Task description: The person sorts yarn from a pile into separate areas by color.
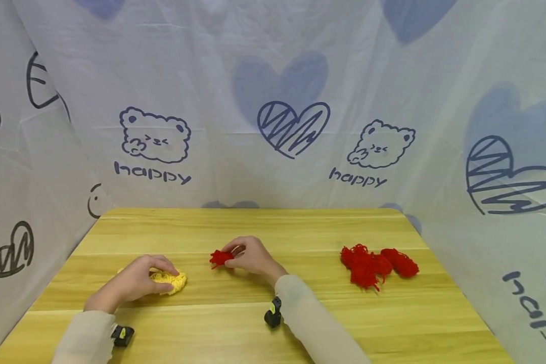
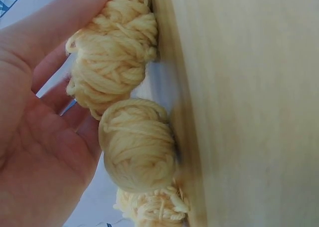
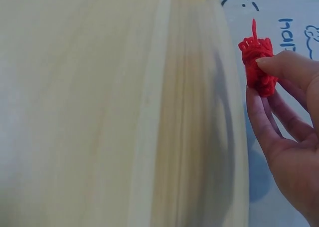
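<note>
My left hand (image 1: 138, 280) is at the left of the table, thumb on the near side and fingers over the far side of a yellow yarn ball (image 1: 176, 284). In the left wrist view, that yarn ball (image 2: 112, 62) lies between thumb and fingers. A smoother, rounder yellow ball (image 2: 139, 146) sits beside the palm, and a third yellow bundle (image 2: 153, 209) shows behind it. Near the table's middle, my right hand (image 1: 254, 257) pinches a small red yarn bundle (image 1: 218, 259). A short loose strand sticks up from this bundle (image 3: 256, 70) in the right wrist view.
On the right side of the wooden table (image 1: 300, 227) lies a loose pile of red yarn (image 1: 361, 267), with an oval red yarn ball (image 1: 400, 263) against it. A white printed curtain (image 1: 227, 151) hangs behind the table and along both sides.
</note>
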